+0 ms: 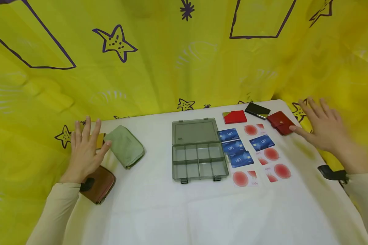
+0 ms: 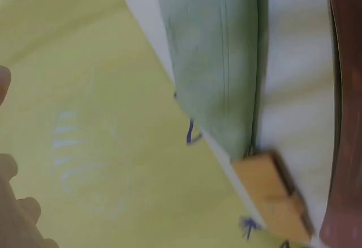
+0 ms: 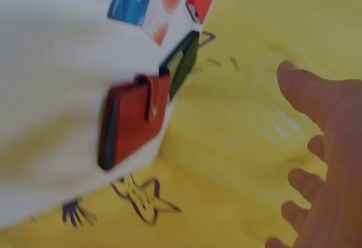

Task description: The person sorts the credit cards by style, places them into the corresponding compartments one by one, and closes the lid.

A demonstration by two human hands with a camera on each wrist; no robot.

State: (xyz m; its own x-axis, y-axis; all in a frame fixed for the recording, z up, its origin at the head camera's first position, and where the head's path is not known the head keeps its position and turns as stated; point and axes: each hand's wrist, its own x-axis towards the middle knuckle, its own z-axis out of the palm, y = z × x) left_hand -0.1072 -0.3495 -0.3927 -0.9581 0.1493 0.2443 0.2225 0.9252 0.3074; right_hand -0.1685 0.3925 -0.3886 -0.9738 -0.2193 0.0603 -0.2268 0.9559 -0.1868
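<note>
My left hand (image 1: 85, 146) hovers open with fingers spread at the table's left side. It hangs over a small tan card holder (image 1: 100, 140), beside a green zip pouch (image 1: 125, 146) and above a brown wallet (image 1: 98, 183). In the left wrist view the green pouch (image 2: 218, 55), tan holder (image 2: 271, 194) and brown wallet (image 2: 342, 118) show. My right hand (image 1: 322, 127) is open, fingers spread, just right of a dark red snap wallet (image 1: 280, 122); its thumb tip is near the wallet. The right wrist view shows that red wallet (image 3: 133, 120) apart from the hand (image 3: 325, 163).
A grey compartment box (image 1: 197, 149) lies open mid-table. Right of it lie several blue and red-dotted cards (image 1: 253, 153). A red card case (image 1: 234, 116) and a black case (image 1: 257, 110) sit at the back right. Yellow patterned cloth (image 1: 178, 58) surrounds the white table (image 1: 184, 211).
</note>
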